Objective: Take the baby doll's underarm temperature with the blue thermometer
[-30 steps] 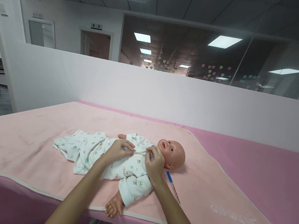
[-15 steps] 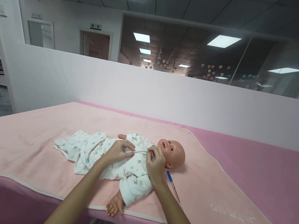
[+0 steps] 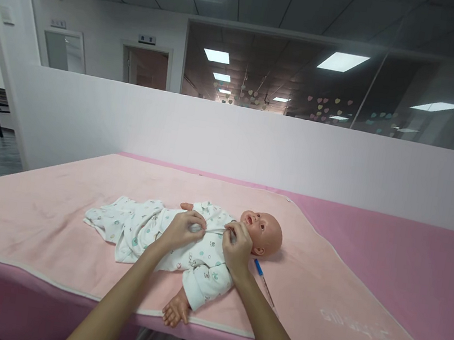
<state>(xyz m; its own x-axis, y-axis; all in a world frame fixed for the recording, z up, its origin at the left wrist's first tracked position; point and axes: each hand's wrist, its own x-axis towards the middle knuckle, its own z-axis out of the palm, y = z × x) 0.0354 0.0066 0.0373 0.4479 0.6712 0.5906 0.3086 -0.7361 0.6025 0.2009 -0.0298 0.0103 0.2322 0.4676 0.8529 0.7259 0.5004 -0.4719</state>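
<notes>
A baby doll (image 3: 266,234) lies on its back with its head to the right, dressed in a white printed baby gown (image 3: 206,255). At its chest, my left hand (image 3: 184,230) pinches the gown's front edge between thumb and fingers. Close to the doll's chin, my right hand (image 3: 238,250) pinches the same edge near the collar. A short stretch of white cloth runs taut between the two hands. My fingers partly hide what they grip, so any fastening there cannot be made out. One doll hand (image 3: 177,307) sticks out of the near sleeve, palm up.
Under the doll spreads a peach blanket (image 3: 57,190) with a pale border, over a pink-covered table (image 3: 418,261). A thin stick with a blue end (image 3: 258,267) lies by the doll's head, beside my right wrist. A white half wall (image 3: 256,146) with glass above stands behind.
The view has shifted very slightly. Both hands keep their pinch on the gown's edge, and the doll lies as before.
</notes>
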